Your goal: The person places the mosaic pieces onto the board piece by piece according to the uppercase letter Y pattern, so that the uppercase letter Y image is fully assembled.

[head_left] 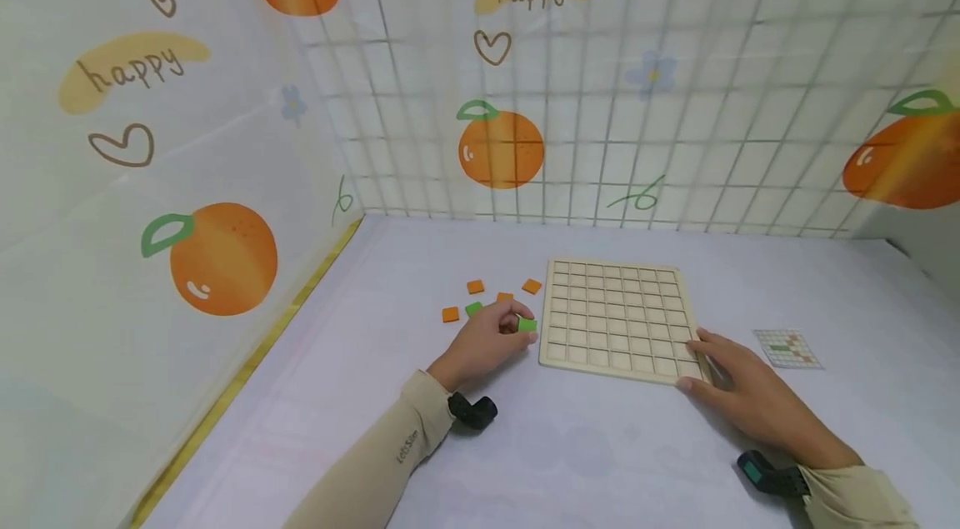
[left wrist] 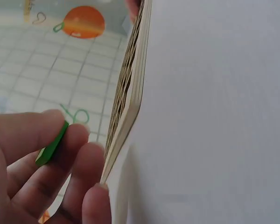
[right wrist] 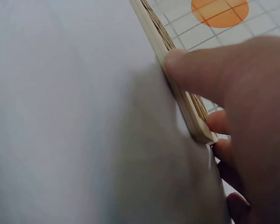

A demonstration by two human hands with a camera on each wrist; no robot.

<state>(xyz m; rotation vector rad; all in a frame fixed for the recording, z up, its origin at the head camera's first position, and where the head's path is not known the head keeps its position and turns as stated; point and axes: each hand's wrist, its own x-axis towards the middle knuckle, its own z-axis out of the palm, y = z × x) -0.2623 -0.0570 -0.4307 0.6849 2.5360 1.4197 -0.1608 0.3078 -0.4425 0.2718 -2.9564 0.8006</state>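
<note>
Between thumb and fingers, my left hand [head_left: 483, 341] pinches a small green square tile [head_left: 527, 325], just left of the pale wooden grid board [head_left: 611, 316]. In the left wrist view that green tile [left wrist: 52, 144] is seen edge-on, and other fingertips are close to the board's corner. My right hand [head_left: 761, 396] grips the board's near right corner. Its thumb [right wrist: 196, 67] presses the near edge while its fingers lie along the right side. The squares of the board that show hold no tiles.
Several orange tiles [head_left: 450, 314] and another green tile [head_left: 473, 309] lie beyond the left hand. A card with a printed grid pattern [head_left: 787, 348] lies right of the board. Behind the table hangs a printed curtain [head_left: 420, 96] over a wire grid.
</note>
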